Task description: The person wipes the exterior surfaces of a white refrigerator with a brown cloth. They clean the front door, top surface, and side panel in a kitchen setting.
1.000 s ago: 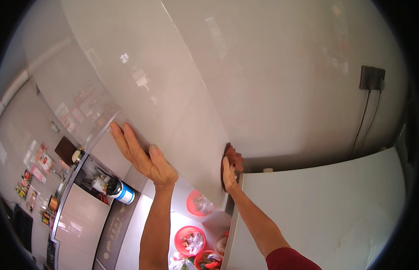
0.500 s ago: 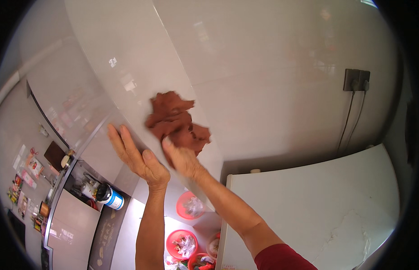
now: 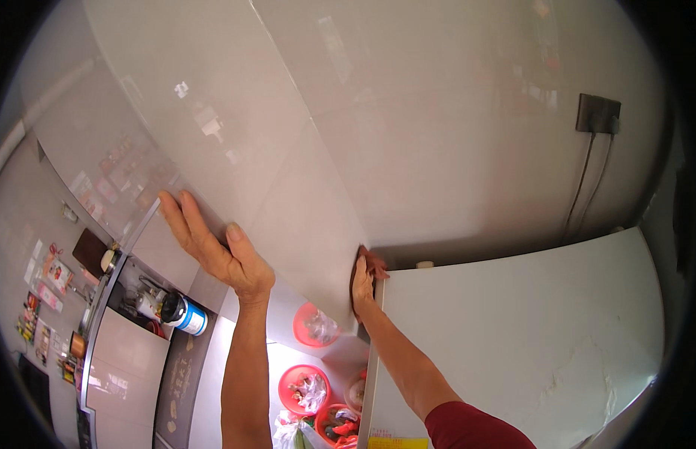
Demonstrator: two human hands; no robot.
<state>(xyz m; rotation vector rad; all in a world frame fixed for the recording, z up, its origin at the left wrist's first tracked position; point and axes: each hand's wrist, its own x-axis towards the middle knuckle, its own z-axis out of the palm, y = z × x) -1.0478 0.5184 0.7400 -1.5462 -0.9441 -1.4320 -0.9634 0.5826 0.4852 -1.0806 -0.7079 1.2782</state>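
My left hand (image 3: 228,258) rests with fingers stretched out and thumb apart against the edge of the glossy pale wall panel (image 3: 235,150). Nothing is held in it. Lower and to the right, my right hand (image 3: 362,288) reaches in where the tiled wall (image 3: 452,165) meets the corner of a white flat-topped unit (image 3: 512,322). It grips a reddish-brown cloth (image 3: 375,263), pressed to the wall. Most of the cloth is hidden by the hand and by the narrow gap behind the unit.
Dark wall sockets (image 3: 598,114) with two plugged cords hang above the unit. Below my arms stand red basins (image 3: 304,368) holding plastic bags and other items. A counter (image 3: 131,329) at left carries a white-and-blue container (image 3: 185,314) with a black top.
My right hand has carried the cloth down and right, from the middle of the pale panel to the corner beside the white unit. My left hand has shifted slightly left.
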